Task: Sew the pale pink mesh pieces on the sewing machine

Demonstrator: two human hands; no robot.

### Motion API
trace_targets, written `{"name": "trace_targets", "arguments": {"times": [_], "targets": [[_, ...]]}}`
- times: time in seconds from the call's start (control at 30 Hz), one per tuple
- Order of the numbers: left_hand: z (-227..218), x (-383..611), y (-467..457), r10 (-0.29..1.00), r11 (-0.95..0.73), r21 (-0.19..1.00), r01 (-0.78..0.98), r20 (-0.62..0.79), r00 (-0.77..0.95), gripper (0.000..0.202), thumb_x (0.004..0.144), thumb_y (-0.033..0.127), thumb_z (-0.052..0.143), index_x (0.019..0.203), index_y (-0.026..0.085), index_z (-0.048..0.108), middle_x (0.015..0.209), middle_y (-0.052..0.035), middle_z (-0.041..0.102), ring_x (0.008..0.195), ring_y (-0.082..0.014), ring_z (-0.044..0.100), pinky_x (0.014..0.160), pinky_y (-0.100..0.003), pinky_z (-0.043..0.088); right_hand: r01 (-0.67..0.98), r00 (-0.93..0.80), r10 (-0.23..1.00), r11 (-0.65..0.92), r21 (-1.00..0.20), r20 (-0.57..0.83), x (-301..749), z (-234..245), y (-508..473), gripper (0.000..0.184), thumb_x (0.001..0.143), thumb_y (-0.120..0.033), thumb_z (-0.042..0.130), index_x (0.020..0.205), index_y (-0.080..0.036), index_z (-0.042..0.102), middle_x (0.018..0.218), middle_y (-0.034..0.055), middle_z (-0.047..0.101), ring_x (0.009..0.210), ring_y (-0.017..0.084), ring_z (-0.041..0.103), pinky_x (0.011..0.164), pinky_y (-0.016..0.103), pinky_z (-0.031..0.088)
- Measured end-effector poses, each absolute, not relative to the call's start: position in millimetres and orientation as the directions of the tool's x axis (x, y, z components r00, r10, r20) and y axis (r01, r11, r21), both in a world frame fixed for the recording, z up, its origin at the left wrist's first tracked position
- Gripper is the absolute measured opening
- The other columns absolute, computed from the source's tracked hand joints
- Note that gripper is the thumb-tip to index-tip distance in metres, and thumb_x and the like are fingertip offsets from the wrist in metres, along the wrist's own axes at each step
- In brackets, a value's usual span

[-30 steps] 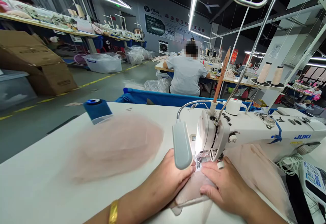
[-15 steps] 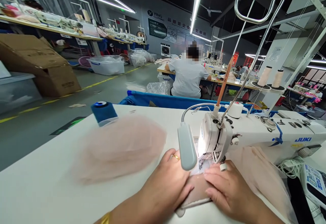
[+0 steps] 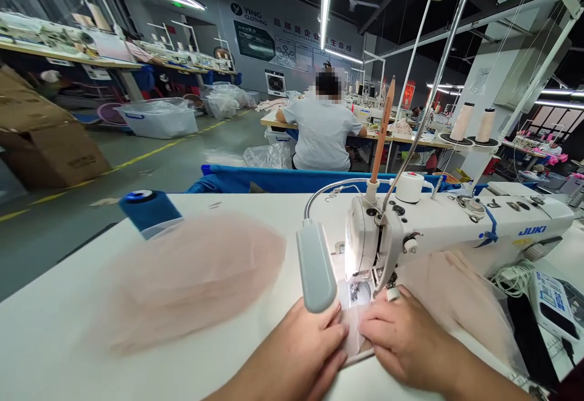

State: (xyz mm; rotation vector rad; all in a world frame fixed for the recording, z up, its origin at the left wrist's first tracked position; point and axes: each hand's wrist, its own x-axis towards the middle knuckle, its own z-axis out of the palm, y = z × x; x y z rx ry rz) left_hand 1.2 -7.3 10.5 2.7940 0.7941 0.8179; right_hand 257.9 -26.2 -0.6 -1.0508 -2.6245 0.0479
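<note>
While the pale pink fabric (image 3: 353, 334) lies at the sewing machine (image 3: 365, 237), well in from the left edge of the counter (image 3: 182, 370), left hand (image 3: 308, 337) and right hand (image 3: 404, 334) each pinch 1 side, grip closed; it seems light, limp, creasable, best held by both margins.

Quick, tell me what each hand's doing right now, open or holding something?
Left hand: closed, holding the pale pink sheer fabric.
Right hand: closed, holding the same fabric's right side.
</note>
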Motion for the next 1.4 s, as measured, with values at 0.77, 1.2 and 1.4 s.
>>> {"name": "trace_targets", "arguments": {"times": [0.77,1.2,1.4], "targets": [[-28.5,7.5,5.1,0.363,-0.924,0.151,0.351,0.635,0.682,0.027,0.105,0.011,0.053,0.088,0.024,0.069,0.087,-0.0048,0.072,0.077,-0.0224,0.063,0.071,-0.036,0.047,0.674,-0.656,0.68,0.723,-0.151,0.326,259.3,-5.8,-26.2,0.021,0.098,-0.01,0.064,0.113,-0.023,0.07,0.116,0.0068,0.081,0.105,0.029,0.065,0.09,0.042,0.047],[-25.1,4.9,14.7,0.395,-0.909,0.153,0.387,0.607,0.689,0.028,0.105,0.015,0.056,0.09,0.024,0.078,0.085,-0.0057,0.075,0.076,-0.0223,0.064,0.073,-0.035,0.052,0.7,-0.605,0.702,0.694,-0.169,0.375,254.3,-8.5,-20.0,0.027,0.095,-0.005,0.065,0.115,-0.022,0.071,0.119,0.0062,0.08,0.1,0.027,0.065,0.09,0.041,0.05],[-18.6,3.2,20.8,0.51,-0.856,0.266,0.443,0.572,0.642,0.038,0.107,0.014,0.048,0.092,0.026,0.08,0.097,-0.0052,0.079,0.09,-0.0243,0.068,0.087,-0.038,0.057,0.729,-0.535,0.714,0.66,-0.181,0.451,250.9,-7.6,-16.5,0.029,0.097,-0.008,0.065,0.121,-0.022,0.073,0.128,0.0066,0.08,0.101,0.029,0.067,0.085,0.04,0.053]]}}
